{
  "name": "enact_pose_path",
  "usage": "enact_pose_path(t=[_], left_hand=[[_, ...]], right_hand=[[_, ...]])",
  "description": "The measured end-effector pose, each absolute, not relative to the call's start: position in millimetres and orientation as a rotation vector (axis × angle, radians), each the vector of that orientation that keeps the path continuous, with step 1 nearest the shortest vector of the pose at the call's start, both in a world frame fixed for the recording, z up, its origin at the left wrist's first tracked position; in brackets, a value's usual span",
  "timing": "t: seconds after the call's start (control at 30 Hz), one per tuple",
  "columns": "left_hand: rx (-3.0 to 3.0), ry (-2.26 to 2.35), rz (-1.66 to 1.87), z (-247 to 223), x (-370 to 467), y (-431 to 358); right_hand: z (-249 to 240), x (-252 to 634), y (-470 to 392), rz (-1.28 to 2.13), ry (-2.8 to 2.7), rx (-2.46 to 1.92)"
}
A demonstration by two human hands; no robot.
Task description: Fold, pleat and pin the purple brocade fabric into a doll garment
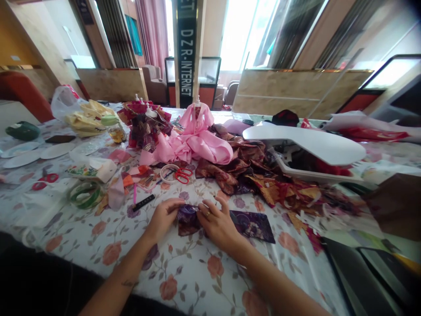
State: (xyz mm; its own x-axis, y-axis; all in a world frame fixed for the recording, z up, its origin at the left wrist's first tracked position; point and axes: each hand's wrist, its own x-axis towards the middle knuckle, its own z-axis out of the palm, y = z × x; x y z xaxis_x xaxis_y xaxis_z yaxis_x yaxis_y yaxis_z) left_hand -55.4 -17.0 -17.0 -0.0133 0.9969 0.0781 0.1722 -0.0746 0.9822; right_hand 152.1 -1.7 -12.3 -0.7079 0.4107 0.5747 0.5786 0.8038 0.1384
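A strip of dark purple patterned fabric lies across the flowered tablecloth, running under my right hand. The fingers of that hand are bent and press on the fabric near its left part. At the strip's left end my left hand pinches the upper corner between thumb and fingers. The fabric between the two hands looks slightly gathered, with a brownish lower edge.
Red-handled scissors and a white ring lie beyond my hands. A black label strip, green tape rolls and scraps are at left. Pink cloth, brown fabric heaps and a white open case fill the back. Dark folders are at right.
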Motion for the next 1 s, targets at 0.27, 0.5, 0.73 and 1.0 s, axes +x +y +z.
enact_pose_path(t=[0.27, 0.5, 0.73, 1.0], left_hand=[[1.105, 1.345, 1.046, -14, -61, -34], [1.253, 1.375, 1.007, -21, -56, -36], [1.266, 1.430, 0.891, -24, -59, -40], [1.367, 1.491, 0.822, -24, -62, -44]], right_hand=[[-13, 153, -9, -0.140, -2.458, -0.853], [-15, 155, -13, -0.151, -2.513, -0.749], [-15, 152, -17, -0.151, -2.550, -0.604], [-15, 150, -14, -0.002, -2.638, -0.588]])
